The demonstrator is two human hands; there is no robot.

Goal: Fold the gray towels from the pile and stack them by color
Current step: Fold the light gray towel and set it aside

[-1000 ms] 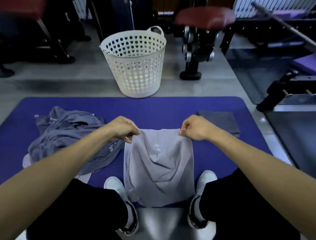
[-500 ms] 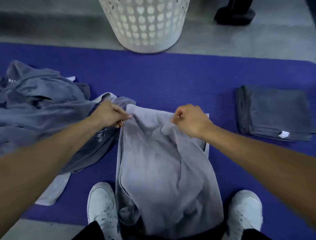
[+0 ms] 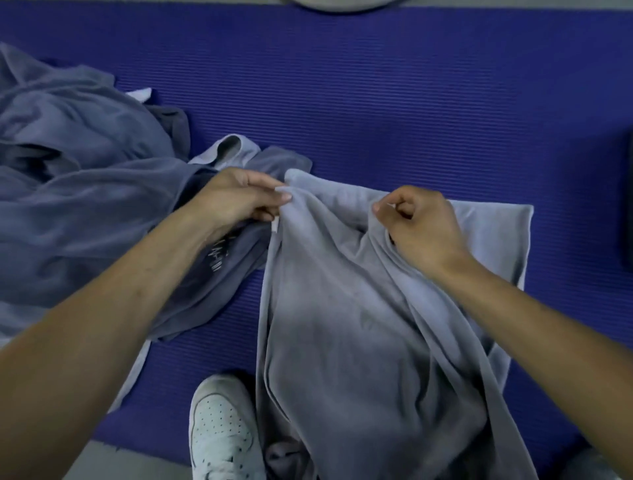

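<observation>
A light gray towel (image 3: 342,325) hangs in loose folds from both my hands down toward my feet, over the blue mat (image 3: 394,102). My left hand (image 3: 239,202) pinches its upper left corner. My right hand (image 3: 418,226) grips its upper edge to the right, fingers curled round the cloth. Under the held layer, a flat part of the same light gray cloth shows on the mat at the right. The pile of darker gray towels (image 3: 78,178) lies crumpled to the left, touching my left wrist.
A dark folded towel stack (image 3: 628,198) just shows at the right edge. The white basket's base (image 3: 342,2) peeks in at the top. My white shoe (image 3: 219,431) stands on the mat's near edge.
The view has dropped closer to the mat. Both hands have carried the towel's top edge forward and lower; the basket and the dark stack have slid almost out of view.
</observation>
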